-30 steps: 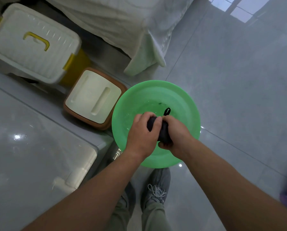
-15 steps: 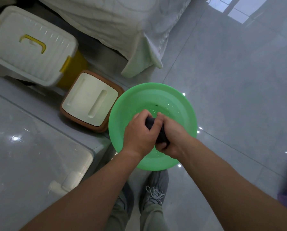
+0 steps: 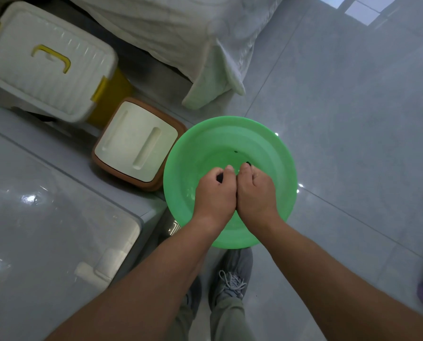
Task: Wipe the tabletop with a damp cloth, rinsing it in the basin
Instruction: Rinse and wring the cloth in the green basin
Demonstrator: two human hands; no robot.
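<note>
Wringing stage of the rinse. Left hand (image 3: 215, 191) and right hand (image 3: 256, 193) are pressed together side by side, both fisted around a dark cloth (image 3: 220, 177), of which only slivers show between the left fingers and just past the right thumb; the rest is hidden inside the fists. Both fists are held over the green basin (image 3: 181, 166), within its rim. Whether they touch the water cannot be told. A small dark speck lies in the basin bottom, beyond the fingertips.

To the left of the left hand, just beside the basin, stands a brown box with a cream lid (image 3: 136, 141); farther left and beyond it, a white storage bin with a yellow handle (image 3: 45, 62). The glossy grey tabletop (image 3: 45, 217) lies left of the left forearm, well apart from the hands.

Judged step: squeezing water from the cloth, mid-task. The next move likely calls for a firm opposite twist of the fists, then carrying the damp cloth leftward to the tabletop without dripping across the floor.
</note>
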